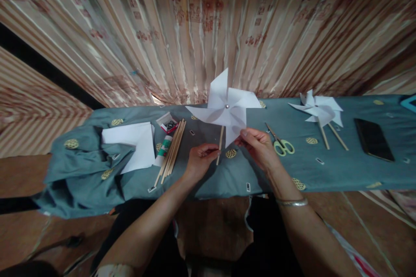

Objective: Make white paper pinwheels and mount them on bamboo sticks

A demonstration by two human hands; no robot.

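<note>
A white paper pinwheel [224, 114] stands raised over the cloth, its blades spread around a shiny pin head at the centre. My left hand [202, 160] is closed around the lower part of its wooden stick [221, 137], whose end pokes out below my fingers. At the edge of the lowest blade, my right hand [256, 145] has its thumb and fingers pinched together on the paper. Green-handled scissors [283, 146] lie just right of that hand.
Left of my hands lie wooden sticks [172, 151], a glue stick [164, 149], an open box of pins [169, 123] and white paper [143, 145]. Finished pinwheels [323, 110] and a phone [373, 139] rest on the right of the cloth-covered table [276, 177]. A curtain [227, 21] hangs behind.
</note>
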